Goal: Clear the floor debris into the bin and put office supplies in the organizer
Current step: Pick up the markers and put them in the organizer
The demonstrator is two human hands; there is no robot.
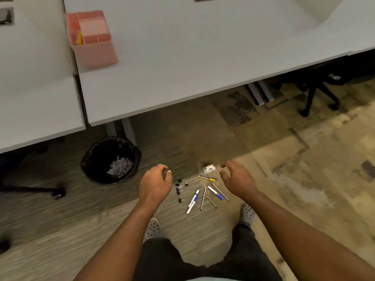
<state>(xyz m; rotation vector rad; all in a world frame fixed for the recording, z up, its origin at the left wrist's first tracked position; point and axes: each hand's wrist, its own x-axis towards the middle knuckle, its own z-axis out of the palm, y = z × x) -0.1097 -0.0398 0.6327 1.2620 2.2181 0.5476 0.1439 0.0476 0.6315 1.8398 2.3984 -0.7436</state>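
The left hand hangs empty, fingers loosely curled; the right hand is spread open, holding nothing. Between them on the carpet lie black binder clips just right of the left fingertips, markers and thin pens nearer the wrists, and a white stapler just beside the right fingertips. Left of the left hand stands the black bin, crumpled paper inside. Well beyond the fingers, the pink organizer sits on the desk.
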